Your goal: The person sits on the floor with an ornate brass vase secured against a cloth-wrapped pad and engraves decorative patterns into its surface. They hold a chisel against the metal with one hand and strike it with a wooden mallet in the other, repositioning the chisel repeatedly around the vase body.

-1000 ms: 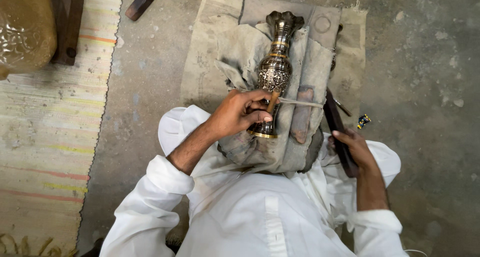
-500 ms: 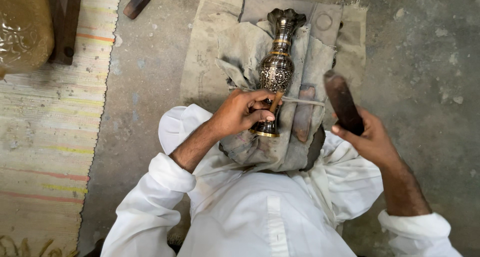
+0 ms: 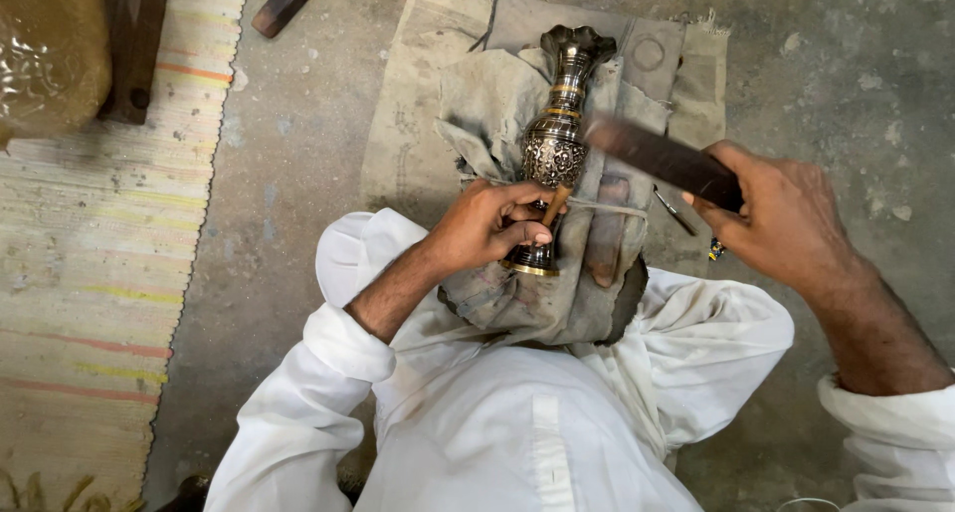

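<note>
An engraved metal vase (image 3: 557, 139) lies on a grey cloth pad (image 3: 497, 104) over my lap, its fluted mouth pointing away from me. My left hand (image 3: 492, 223) grips the vase's lower stem near the base and pinches a thin chisel (image 3: 555, 205) against the engraved belly. My right hand (image 3: 776, 213) is raised at the right, closed on a dark wooden mallet bar (image 3: 662, 159) whose blurred end hovers just right of the vase's body.
A sack sheet (image 3: 408, 124) lies under the pad on the concrete floor. A striped woven mat (image 3: 90, 273) covers the left side. A brass vessel (image 3: 50, 54) and a wooden frame (image 3: 134, 44) stand at the top left, a wooden stick (image 3: 288, 2) farther up. Small tools (image 3: 676, 213) lie beside the pad.
My right hand lifted the dark bar from beside my knee and swung it up and leftward toward the vase. The left hand kept its hold.
</note>
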Available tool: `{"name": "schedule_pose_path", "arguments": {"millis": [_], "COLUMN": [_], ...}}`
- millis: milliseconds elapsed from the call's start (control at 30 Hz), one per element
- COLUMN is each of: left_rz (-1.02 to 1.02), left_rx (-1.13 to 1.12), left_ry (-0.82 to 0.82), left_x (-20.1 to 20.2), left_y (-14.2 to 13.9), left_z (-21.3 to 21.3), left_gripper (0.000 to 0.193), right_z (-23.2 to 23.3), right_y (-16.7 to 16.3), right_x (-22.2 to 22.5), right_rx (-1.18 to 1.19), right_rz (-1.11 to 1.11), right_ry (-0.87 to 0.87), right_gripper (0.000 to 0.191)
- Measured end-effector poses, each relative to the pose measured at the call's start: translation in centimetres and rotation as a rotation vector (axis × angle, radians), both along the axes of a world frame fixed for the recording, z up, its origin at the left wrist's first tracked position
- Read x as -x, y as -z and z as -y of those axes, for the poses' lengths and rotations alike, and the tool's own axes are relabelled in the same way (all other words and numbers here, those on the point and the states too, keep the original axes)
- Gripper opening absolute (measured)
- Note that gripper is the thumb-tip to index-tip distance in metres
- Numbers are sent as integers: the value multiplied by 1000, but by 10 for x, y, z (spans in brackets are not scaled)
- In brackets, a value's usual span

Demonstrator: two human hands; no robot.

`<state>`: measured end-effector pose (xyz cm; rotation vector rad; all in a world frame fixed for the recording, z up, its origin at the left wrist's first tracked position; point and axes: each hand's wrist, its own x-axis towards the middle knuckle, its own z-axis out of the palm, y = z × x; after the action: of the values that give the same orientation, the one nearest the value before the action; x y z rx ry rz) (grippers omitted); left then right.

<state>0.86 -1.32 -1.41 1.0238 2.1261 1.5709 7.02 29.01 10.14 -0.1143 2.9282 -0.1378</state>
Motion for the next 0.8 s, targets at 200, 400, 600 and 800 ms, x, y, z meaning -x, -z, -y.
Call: {"name": "schedule_pose_path", "arguments": {"millis": [200, 400, 600, 800], "left_rz": [19, 27, -4, -18], "left_rx": [-23, -40, -28, -120], "left_ry": [25, 36, 59, 75], "left_x": [0, 1, 3, 3], "left_y": [3, 3, 7, 10], "left_z": [0, 1, 1, 2], "left_gripper": [46, 47, 49, 47], "right_z": [3, 6, 4, 3], "right_y": [-4, -6, -7, -5], "right_x": [-4, -4, -4, -6], "right_rx": [92, 9, 96, 57], "right_rz": [-64, -51, -104, -96], "right_ry": [-13, 23, 10, 1], "right_gripper": [23, 23, 22, 24]}}
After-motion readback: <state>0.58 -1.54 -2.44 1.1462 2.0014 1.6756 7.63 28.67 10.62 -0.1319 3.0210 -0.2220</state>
